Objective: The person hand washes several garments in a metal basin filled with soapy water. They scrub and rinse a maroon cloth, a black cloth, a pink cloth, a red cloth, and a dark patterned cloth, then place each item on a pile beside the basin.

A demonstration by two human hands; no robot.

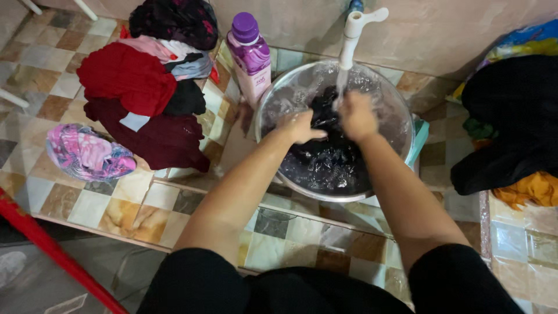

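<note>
A round metal basin full of water stands on the tiled floor under a white tap that runs water into it. A black garment lies soaked in the basin. My left hand and my right hand are both in the basin with fingers closed on the black garment, close together beneath the water stream.
A purple-capped detergent bottle stands just left of the basin. A pile of red, maroon and dark clothes and a pink patterned cloth lie at the left. Black and orange clothes are heaped at the right. A red pole crosses the lower left.
</note>
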